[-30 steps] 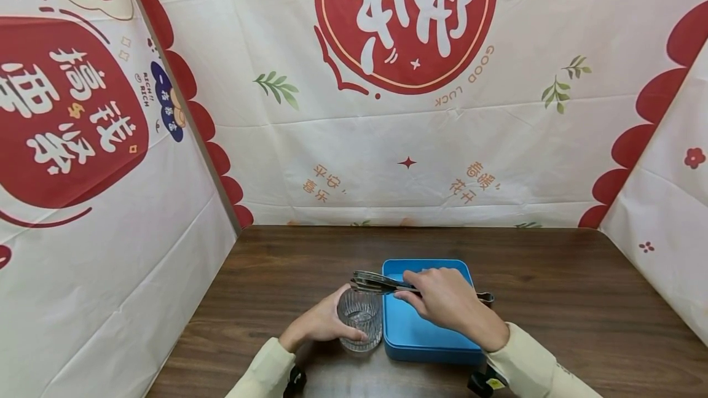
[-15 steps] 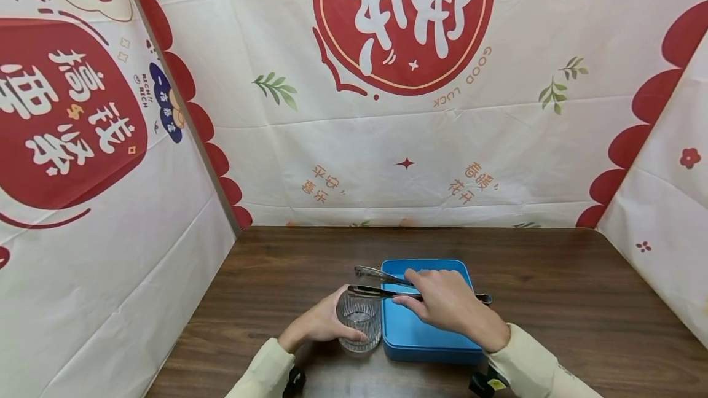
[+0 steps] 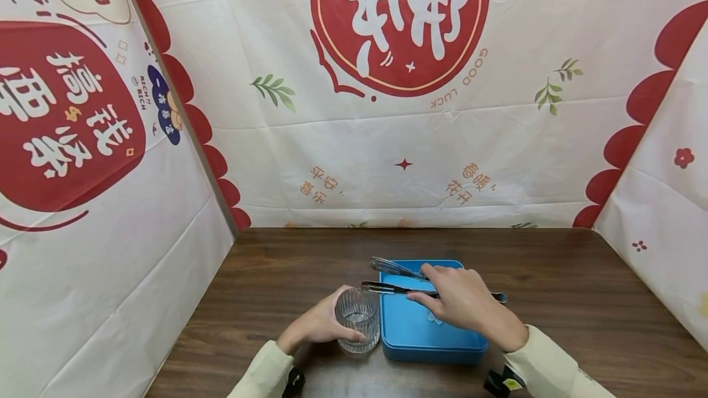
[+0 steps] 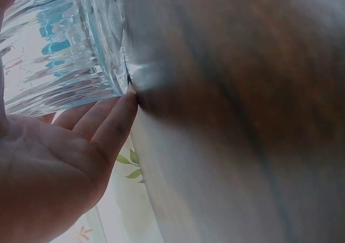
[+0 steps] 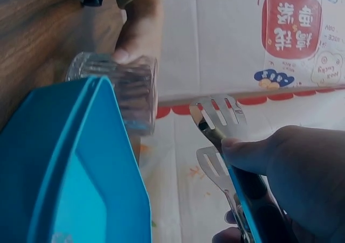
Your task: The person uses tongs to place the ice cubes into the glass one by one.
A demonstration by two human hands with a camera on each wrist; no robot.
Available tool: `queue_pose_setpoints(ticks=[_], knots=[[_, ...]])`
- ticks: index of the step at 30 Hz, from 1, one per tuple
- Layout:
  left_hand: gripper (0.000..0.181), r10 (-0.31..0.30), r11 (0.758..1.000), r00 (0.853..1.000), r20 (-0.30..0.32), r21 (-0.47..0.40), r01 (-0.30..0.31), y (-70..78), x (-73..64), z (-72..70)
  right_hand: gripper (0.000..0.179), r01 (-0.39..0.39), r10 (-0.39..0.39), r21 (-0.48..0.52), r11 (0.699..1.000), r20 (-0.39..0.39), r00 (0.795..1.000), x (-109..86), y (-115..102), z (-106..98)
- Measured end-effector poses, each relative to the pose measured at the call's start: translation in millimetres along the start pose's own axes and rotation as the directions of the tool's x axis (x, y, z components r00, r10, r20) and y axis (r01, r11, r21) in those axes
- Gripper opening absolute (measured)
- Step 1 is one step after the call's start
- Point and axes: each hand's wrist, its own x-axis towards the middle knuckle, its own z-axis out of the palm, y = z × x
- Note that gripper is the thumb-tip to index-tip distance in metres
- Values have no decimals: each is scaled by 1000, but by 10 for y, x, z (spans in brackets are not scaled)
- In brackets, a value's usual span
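My left hand (image 3: 321, 327) holds a ribbed clear glass (image 3: 358, 318) that stands on the table, thumb on the near side and fingers around the far side. In the left wrist view the fingers (image 4: 116, 127) reach along the glass near its base. My right hand (image 3: 470, 300) grips metal tongs (image 3: 395, 289) with dark handles, held above a blue box (image 3: 437, 355). The tongs' two slotted ends stand apart, with nothing between them. Inside the box lies a small clear piece (image 3: 434, 318), partly under the right hand; its kind is unclear.
The box stands right beside the glass on a dark wooden table (image 3: 287, 263). A printed cloth wall (image 3: 365, 140) rises behind the table, with further cloth on the left and right sides.
The tongs' ends, together at first, have spread apart. My right hand has then moved right with the tongs, from over the glass to over the box. The left hand keeps holding the glass.
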Motion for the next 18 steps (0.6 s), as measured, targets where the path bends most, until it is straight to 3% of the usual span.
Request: queue_pose_setpoints(ticks=[8, 18], knots=[[76, 13, 1000, 1000, -4, 2, -13, 4, -32, 8, 47, -53, 54, -35, 998, 23, 998, -113, 223, -76], [77, 13, 1000, 1000, -2, 7, -13, 7, -13, 0, 63, -99, 111, -74, 992, 182, 977, -245, 441, -176]])
